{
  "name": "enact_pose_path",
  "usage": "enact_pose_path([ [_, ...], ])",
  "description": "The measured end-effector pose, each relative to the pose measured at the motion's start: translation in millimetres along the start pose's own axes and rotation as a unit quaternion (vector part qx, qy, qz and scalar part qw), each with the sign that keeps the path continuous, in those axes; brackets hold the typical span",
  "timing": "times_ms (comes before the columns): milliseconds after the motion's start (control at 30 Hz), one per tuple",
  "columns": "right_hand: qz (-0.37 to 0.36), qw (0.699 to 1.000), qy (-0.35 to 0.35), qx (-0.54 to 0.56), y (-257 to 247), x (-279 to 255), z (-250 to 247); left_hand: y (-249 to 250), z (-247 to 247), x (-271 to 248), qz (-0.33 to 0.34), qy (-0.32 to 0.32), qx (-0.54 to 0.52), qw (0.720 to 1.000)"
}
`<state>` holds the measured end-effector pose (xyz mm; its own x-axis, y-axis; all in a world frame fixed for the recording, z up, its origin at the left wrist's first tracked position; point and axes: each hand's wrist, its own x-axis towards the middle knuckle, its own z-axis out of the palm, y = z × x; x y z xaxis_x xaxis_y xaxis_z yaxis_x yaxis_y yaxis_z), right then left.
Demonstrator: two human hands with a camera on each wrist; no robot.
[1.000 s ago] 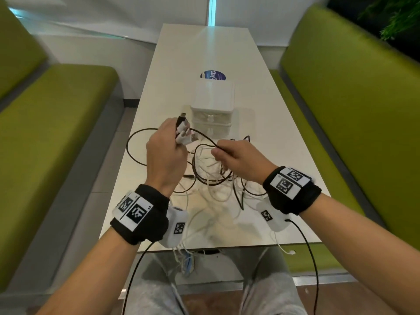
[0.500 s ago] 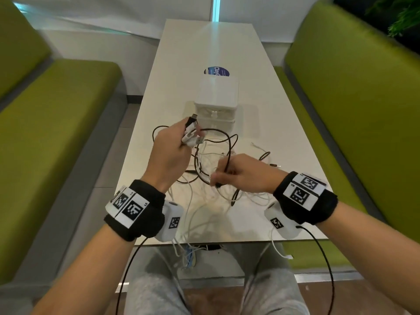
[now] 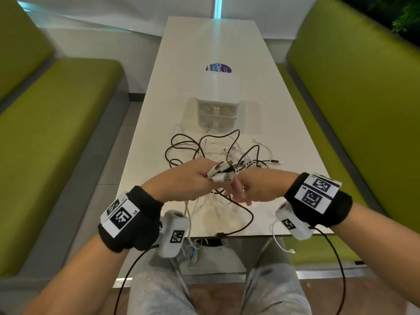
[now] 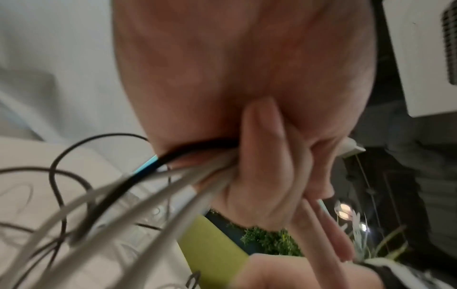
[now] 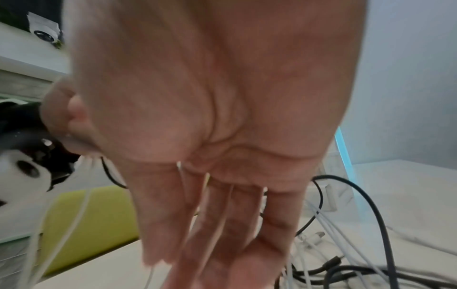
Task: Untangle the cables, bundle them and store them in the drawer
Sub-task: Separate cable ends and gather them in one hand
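White and black cables (image 3: 218, 153) lie in a messy pile on the long pale surface (image 3: 145, 142), between the 2 hands and the small white plastic drawer box (image 3: 217, 100). The drawer box stands further back in the middle of the surface, and both of its drawers look closed. Some cable loops lie just in front of it.

The left hand (image 3: 184, 180) has its grip closed around a bunch of cable ends. The plugs (image 3: 221, 171) stick out past its fingers (image 4: 267, 156), and the cords hang down from the fist toward the surface. In the left wrist view you can see 1 black cord and a few white cords (image 4: 138, 199) squeezed in that fist.

The right hand (image 3: 256, 189) is right beside the left one, near the plugs. Its fingers (image 5: 222, 224) are straight and spread, so its grip is loose and holds nothing. Thin white cords run behind those fingers.

1 dark cable (image 3: 245, 219) curves to the near edge of the surface. A white cable (image 3: 281, 244) hangs off the edge. A round blue sticker (image 3: 218, 68) sits behind the drawer box. Green padded benches (image 3: 56, 137) stand on both sides.
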<state>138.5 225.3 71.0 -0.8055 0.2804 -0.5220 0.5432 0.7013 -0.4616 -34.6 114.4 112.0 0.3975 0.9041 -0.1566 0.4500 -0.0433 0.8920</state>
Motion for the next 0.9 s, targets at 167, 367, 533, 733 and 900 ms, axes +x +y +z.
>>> enact_pose_path([
  [167, -0.016, 0.983, -0.08, 0.165, -10, -5, -5, -2, -4, -1, 0.017, 0.035, -0.147, 0.988],
  [367, 0.001, 0.985, -0.118, 0.122, -14, -1, 12, -6, -11, -1, 0.019, 0.079, -0.191, 0.978],
  [533, 0.01, 0.991, 0.114, 0.07, -9, 1, -2, -6, -12, -3, 0.053, 0.083, -0.264, 0.96],
  [733, -0.053, 0.981, 0.178, 0.051, -30, 26, 3, -3, -16, -6, 0.104, 0.048, -0.341, 0.933],
  [900, -0.036, 0.986, 0.166, 0.0, -46, 38, 14, -4, -27, -19, 0.104, 0.06, -0.344, 0.931],
])
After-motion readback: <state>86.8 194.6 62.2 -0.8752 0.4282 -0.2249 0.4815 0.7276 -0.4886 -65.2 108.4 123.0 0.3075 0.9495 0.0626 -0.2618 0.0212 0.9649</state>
